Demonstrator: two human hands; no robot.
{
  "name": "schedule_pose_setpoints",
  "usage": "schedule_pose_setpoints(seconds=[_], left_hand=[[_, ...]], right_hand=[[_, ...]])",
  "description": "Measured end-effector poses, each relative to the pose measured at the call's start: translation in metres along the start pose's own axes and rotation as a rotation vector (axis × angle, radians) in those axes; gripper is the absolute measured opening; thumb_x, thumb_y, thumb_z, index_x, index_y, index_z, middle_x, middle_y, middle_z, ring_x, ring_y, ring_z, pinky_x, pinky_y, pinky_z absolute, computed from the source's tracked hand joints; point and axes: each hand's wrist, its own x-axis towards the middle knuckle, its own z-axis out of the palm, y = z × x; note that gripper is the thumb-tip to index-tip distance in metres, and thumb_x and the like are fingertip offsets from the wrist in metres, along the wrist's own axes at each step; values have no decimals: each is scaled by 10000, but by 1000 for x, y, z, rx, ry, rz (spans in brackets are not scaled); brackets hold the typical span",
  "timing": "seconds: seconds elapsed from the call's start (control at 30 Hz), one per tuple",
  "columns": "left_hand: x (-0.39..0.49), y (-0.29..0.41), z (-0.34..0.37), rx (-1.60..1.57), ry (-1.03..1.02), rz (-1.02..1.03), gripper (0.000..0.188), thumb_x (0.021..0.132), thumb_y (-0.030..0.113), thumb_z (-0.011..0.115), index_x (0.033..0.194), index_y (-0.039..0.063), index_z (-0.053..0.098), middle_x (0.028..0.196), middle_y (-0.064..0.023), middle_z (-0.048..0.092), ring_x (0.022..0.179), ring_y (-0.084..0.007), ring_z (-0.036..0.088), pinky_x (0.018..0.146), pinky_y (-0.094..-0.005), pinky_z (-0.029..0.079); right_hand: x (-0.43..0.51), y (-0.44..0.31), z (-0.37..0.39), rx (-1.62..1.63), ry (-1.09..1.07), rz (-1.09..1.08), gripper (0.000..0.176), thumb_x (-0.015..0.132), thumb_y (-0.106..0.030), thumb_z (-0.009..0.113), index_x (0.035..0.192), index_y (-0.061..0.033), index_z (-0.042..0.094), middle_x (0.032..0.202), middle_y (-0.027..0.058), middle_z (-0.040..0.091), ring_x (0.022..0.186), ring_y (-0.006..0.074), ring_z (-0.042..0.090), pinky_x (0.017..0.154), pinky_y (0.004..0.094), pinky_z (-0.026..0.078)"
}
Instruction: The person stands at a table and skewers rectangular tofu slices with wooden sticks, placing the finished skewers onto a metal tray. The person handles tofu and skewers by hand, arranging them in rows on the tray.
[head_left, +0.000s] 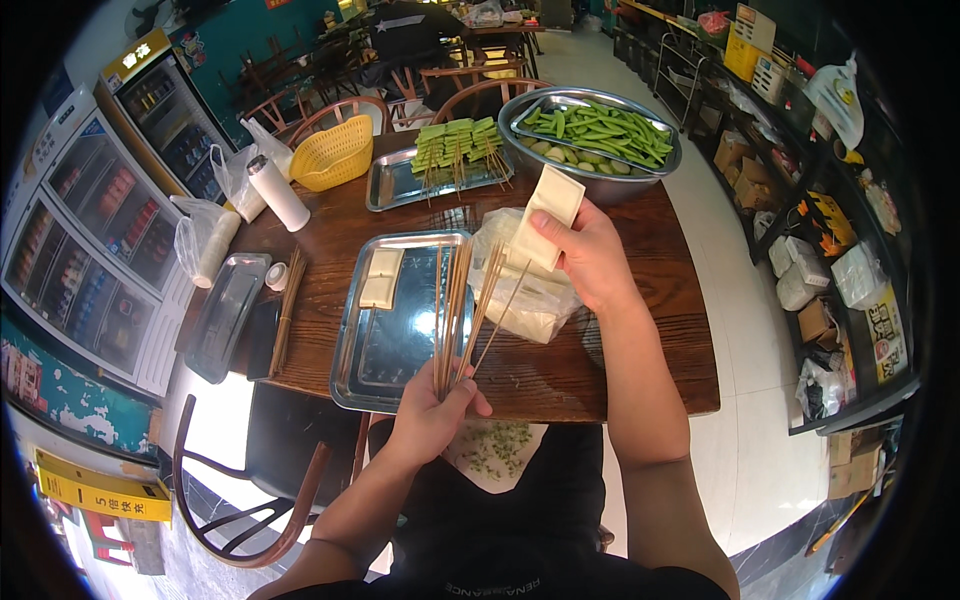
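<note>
My left hand (441, 409) holds a fanned bunch of thin wooden skewers (450, 300) over the near edge of a metal tray (390, 360). One skewer (504, 319) leans apart from the rest, its tip at the lower edge of a pale flat rectangular food piece (551, 214). My right hand (589, 251) grips that piece, thumb on its face; whether the tip has entered it I cannot tell. Beneath, an open plastic bag (525, 319) holds more pale pieces. Two pale squares (381, 277) lie in line at the tray's upper left.
Farther back are a tray of skewered green vegetables (457, 146), a steel bowl (585, 174) with green pods and slices, and a yellow basket (334, 154). On the left stand a white flask (279, 195), an empty tray (225, 319) and loose skewers (289, 315). Chairs surround the table.
</note>
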Motion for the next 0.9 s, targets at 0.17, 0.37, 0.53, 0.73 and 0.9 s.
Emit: schedule_pose_setpoints(seconds=[0.17,0.37,0.53,0.73,0.9], left_hand=[[3,-4,1,-11,14,20,158,1025,92,546,1165,23,523,798,-79,703,690,-73,587,625,-225,444],[4,-4,1,-26,19,11,159,1026,112,558,1162,36,521,791,-71,706,597,-34,495,558,-206,397],[4,-4,5,-59,65,7,158,1027,110,555,1164,39,519,795,-78,711,565,-32,469,529,-199,378],[3,-6,6,-74,65,15,174,1027,103,551,1184,42,504,802,-92,711,544,-29,455,509,-198,371],[0,-4,4,-60,38,25,183,1030,100,546,1196,39,499,800,-99,707,523,-31,453,481,-203,366]], right_hand=[[-4,-2,5,-66,-20,-53,370,923,-108,754,1253,-32,602,1124,56,688,991,150,670,850,323,563],[-5,0,9,-102,-79,-68,380,919,-87,752,1264,-41,599,1115,49,692,989,144,670,843,318,561],[-6,1,13,-92,-85,-75,382,905,-77,764,1245,-19,600,1116,62,694,987,150,672,853,326,564],[-8,-3,11,-40,-45,-60,364,931,-100,746,1257,-39,598,1105,47,692,979,129,668,847,312,563],[-5,5,17,-30,-2,-174,412,900,-76,776,1259,-8,587,1114,60,696,984,139,672,870,309,558]])
